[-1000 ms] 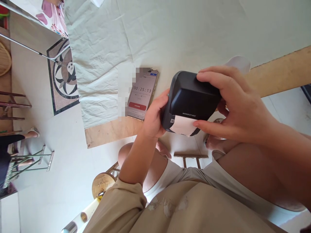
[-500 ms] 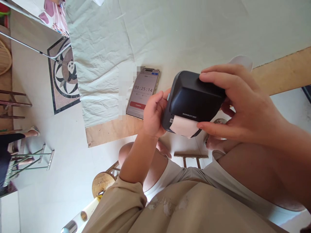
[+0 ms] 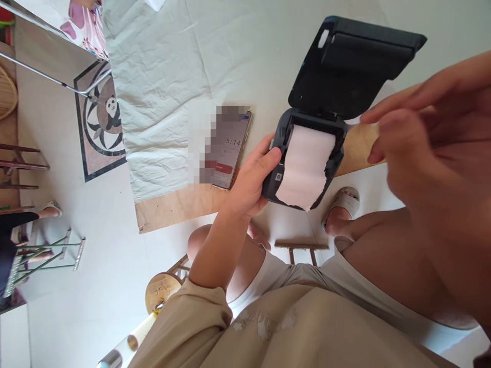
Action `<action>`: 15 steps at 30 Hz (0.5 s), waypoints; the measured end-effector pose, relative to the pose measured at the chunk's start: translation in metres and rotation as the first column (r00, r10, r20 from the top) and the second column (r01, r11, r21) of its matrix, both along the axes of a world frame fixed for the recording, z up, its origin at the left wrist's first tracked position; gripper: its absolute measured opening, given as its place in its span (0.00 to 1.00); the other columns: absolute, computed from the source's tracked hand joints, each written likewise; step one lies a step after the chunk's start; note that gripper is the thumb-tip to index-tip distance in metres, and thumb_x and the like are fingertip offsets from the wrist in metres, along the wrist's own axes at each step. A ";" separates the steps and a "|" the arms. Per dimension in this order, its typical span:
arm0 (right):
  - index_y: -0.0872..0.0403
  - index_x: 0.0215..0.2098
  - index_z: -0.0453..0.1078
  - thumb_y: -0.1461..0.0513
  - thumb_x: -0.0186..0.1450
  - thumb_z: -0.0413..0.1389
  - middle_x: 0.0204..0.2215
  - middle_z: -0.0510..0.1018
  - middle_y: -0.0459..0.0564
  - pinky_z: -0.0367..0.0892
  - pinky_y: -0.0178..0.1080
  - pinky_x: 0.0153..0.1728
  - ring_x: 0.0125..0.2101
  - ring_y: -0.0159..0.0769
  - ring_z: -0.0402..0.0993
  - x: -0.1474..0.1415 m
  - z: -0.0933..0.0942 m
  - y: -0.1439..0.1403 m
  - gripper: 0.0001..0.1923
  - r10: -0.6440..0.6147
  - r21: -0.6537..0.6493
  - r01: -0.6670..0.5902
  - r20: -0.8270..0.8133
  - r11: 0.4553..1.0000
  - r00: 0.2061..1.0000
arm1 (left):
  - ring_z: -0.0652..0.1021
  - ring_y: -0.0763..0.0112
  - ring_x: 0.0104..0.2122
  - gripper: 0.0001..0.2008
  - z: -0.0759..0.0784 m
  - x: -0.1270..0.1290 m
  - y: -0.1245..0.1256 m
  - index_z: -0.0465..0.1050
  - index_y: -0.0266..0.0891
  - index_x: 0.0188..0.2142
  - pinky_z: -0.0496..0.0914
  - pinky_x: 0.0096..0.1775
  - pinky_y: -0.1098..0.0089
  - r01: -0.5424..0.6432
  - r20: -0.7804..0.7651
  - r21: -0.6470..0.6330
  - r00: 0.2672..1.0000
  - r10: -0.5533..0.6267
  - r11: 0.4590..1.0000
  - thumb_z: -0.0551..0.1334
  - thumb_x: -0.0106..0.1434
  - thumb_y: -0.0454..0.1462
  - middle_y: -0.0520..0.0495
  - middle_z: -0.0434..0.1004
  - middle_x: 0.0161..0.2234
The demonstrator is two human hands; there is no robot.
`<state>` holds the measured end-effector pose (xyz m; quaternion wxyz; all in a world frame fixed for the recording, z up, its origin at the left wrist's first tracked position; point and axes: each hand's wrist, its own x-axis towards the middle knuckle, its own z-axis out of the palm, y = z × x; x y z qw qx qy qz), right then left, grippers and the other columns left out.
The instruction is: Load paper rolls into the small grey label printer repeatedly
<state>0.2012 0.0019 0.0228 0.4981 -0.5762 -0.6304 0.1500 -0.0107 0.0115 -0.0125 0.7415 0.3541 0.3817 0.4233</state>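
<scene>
Paper (image 3: pixel 306 166) lies ragged in the boxy printer (image 3: pixel 330 94) left hand (image 3: pixel 251 181) grips, right hand (image 3: pixel 422 148) loosely curled, empty.

Shirt (image 3: pixel 326 329): tan, plain cloth, softly creased.
Print (image 3: pixel 264 327): pale, cracked patches on the shirt front.
Left sleeve (image 3: pixel 201 314): short, matching tan, loosely folded.
Shorts (image 3: pixel 264 276): whitish, hems above the knees.
Right sandal (image 3: pixel 348 202): greyish beige, broad strap, open toe.
Left hand (image 3: pixel 251 181), right hand (image 3: pixel 429 133): bare.

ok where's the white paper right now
In the head view, right of centre, the white paper lies in the opened black printer, just below its raised lid and right of the left hand.
</scene>
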 end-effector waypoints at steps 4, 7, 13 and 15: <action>0.51 0.46 0.77 0.59 0.70 0.59 0.33 0.84 0.44 0.60 0.41 0.23 0.27 0.33 0.78 -0.004 0.000 -0.002 0.08 0.148 0.022 -0.182 0.488 0.983 0.860 | 0.82 0.55 0.57 0.24 -0.001 0.002 -0.003 0.77 0.50 0.57 0.81 0.51 0.64 0.042 0.044 0.073 0.998 -0.045 0.996 0.72 0.65 0.52 0.48 0.83 0.53; 0.49 0.46 0.77 0.59 0.71 0.58 0.40 0.85 0.43 0.54 0.41 0.21 0.31 0.37 0.79 -0.004 0.000 -0.007 0.08 0.146 0.009 -0.201 0.653 0.980 0.743 | 0.81 0.56 0.58 0.24 0.003 0.002 -0.005 0.77 0.51 0.57 0.79 0.56 0.62 0.031 0.006 0.071 0.999 -0.031 0.997 0.73 0.65 0.51 0.49 0.82 0.54; 0.46 0.44 0.74 0.51 0.72 0.54 0.24 0.72 0.45 0.47 0.37 0.19 0.22 0.34 0.69 -0.003 -0.002 -0.007 0.11 0.233 -0.183 -0.153 0.597 0.971 0.768 | 0.80 0.54 0.59 0.26 0.006 0.003 -0.006 0.78 0.51 0.57 0.78 0.57 0.60 0.020 -0.058 0.065 0.998 -0.017 0.998 0.73 0.63 0.55 0.49 0.81 0.53; 0.46 0.45 0.72 0.50 0.71 0.54 0.22 0.68 0.45 0.52 0.37 0.19 0.22 0.34 0.69 -0.005 0.002 -0.006 0.12 0.249 -0.208 -0.159 0.535 0.965 0.807 | 0.80 0.54 0.59 0.25 0.006 0.003 -0.007 0.77 0.51 0.57 0.78 0.57 0.61 0.038 -0.043 0.073 0.998 -0.035 0.997 0.73 0.64 0.53 0.49 0.81 0.53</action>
